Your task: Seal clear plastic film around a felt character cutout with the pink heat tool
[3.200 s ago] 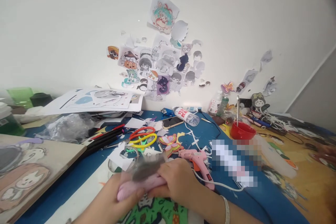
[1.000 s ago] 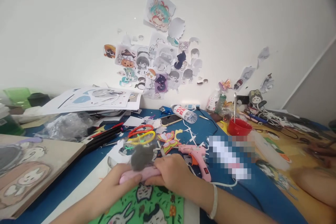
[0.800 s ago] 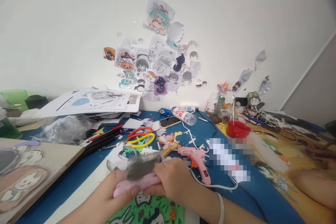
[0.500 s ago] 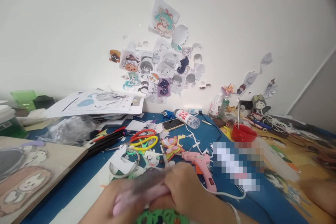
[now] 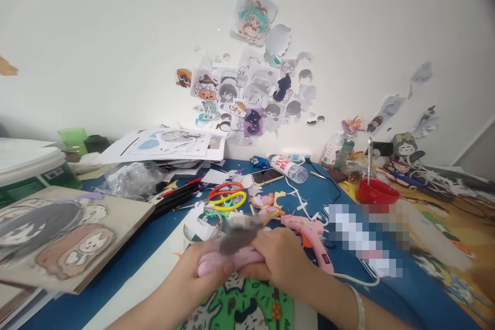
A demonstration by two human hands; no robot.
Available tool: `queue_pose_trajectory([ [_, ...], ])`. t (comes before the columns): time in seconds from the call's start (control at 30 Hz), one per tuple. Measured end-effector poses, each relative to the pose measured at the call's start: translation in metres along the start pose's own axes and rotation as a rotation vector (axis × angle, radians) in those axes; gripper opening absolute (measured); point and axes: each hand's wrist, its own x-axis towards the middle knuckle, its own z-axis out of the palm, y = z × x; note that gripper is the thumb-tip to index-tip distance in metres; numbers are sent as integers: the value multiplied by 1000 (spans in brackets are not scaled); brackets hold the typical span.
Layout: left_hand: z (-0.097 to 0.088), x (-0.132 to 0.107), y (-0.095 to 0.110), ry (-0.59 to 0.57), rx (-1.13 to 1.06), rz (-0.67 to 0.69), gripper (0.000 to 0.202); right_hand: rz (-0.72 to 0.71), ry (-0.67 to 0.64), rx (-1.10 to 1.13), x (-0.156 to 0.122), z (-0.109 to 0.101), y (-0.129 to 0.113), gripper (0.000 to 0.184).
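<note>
More of the left end is showing than half a second ago: a green tub under a white lid is coming into fuller view, its contents hidden; the painted board beside it is lying flat at the near left of the blue table; a strip of bare blue and white surface is lying open between the board and the left hand. The left hand is still closing around the left end of a pink padded roll, just above a green printed sheet; a grey cut-out, blurred, is sitting on top of the roll; the right hand, a bracelet at its wrist, is staying clamped over the roll's right end, so the two hands are pressing together. Just beyond the right hand a pink glue gun is lying on its side; further right a red bowl is holding an upright metal handle, with cluttered table all around it.
</note>
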Motion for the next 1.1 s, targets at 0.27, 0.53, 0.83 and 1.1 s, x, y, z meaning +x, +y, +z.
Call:
queue_pose_trajectory([
  [0.27,-9,5,0,75,43,-11,41,31,-66,-69,3,-1,2,49],
  [0.53,-23,11,-9,227,-190,-61,29,-33,-141,-188,1,7,-9,49],
  [0.83,-21,10,-16,277,-269,-72,40,-75,-75,-146,-2,4,-10,42],
  [1.1,-22,12,-18,252,-363,-96,38,-181,84,-277,-3,13,-10,34],
])
